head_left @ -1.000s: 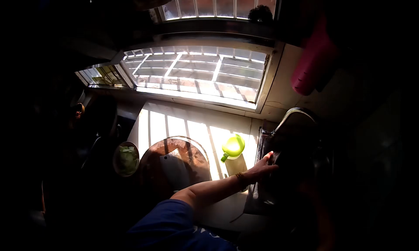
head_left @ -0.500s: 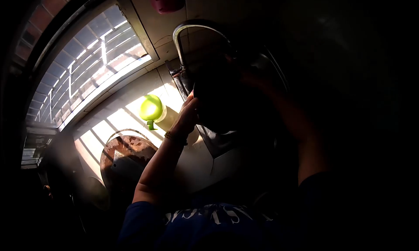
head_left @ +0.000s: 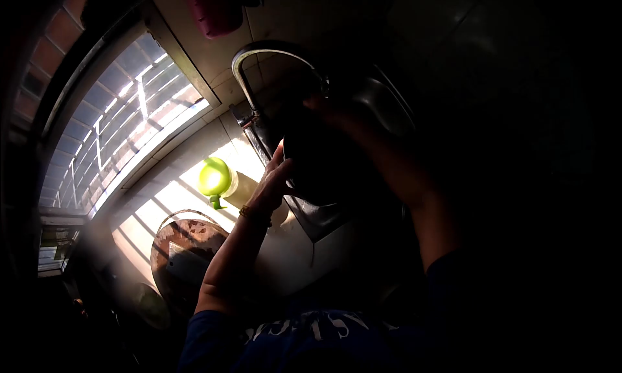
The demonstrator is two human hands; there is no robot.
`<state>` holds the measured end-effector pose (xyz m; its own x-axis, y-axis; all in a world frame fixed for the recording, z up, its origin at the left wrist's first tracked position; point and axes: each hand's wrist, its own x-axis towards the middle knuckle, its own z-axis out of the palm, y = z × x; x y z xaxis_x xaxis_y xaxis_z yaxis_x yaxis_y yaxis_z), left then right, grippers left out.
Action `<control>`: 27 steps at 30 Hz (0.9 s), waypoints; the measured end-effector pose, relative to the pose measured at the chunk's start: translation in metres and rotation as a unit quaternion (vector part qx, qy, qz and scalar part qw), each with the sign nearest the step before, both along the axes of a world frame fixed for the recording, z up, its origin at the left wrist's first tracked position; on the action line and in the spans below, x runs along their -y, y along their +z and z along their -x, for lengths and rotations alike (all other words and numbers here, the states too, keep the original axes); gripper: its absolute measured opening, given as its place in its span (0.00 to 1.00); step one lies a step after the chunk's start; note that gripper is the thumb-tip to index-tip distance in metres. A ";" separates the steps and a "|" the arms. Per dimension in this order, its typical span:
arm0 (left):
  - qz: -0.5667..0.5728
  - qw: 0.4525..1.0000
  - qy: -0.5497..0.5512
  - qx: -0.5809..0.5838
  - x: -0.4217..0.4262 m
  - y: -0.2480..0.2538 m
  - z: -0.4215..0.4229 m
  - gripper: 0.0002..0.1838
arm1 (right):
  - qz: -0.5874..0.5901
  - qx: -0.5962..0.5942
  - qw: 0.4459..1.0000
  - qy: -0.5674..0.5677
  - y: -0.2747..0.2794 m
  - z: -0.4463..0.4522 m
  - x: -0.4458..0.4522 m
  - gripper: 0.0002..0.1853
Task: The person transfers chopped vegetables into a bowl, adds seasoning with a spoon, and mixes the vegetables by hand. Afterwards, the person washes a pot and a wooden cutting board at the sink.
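A large, dark, rounded object (head_left: 321,162), perhaps a pan or wok, is held over the metal sink (head_left: 315,222); shadow hides its exact shape. My left hand (head_left: 272,184) grips its left edge, fingers closed around the rim. Deep in shadow, my right hand (head_left: 326,112) reaches to the far side of the dark object, below the faucet (head_left: 275,47). Its fingers cannot be made out, nor whether they hold anything. No water can be made out at the spout.
A green-lidded container (head_left: 215,176) stands on the sunlit counter left of my left hand. A round, worn board (head_left: 184,233) carries a cleaver-like blade (head_left: 188,261). A barred window (head_left: 129,107) lies beyond. A pink object (head_left: 214,13) is at the top.
The whole view has shifted, so the faucet and counter items appear lower and further left. My left hand keeps its grip. My right forearm appears further left, close to the faucet.
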<state>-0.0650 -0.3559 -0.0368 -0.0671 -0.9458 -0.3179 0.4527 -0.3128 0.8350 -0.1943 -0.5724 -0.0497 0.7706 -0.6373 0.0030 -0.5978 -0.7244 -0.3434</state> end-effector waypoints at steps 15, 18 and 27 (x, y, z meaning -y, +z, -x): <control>0.085 0.974 0.177 -0.112 0.015 -0.067 0.009 0.25 | -0.657 0.433 0.452 -0.420 0.021 0.074 -0.145 0.18; 0.154 0.973 0.172 -0.011 0.018 -0.126 0.025 0.15 | -0.587 0.527 0.484 -0.378 -0.004 0.070 -0.160 0.18; -0.077 0.987 0.079 -0.117 0.074 -0.069 0.073 0.17 | -0.186 0.442 0.820 -0.314 0.036 0.105 -0.125 0.35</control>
<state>-0.1379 -0.4295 -0.1055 -0.0120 -0.8922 -0.4515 0.6811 -0.3379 0.6496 -0.2992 -0.4478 -0.0141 0.0924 -0.9909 0.0983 -0.2119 -0.1160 -0.9704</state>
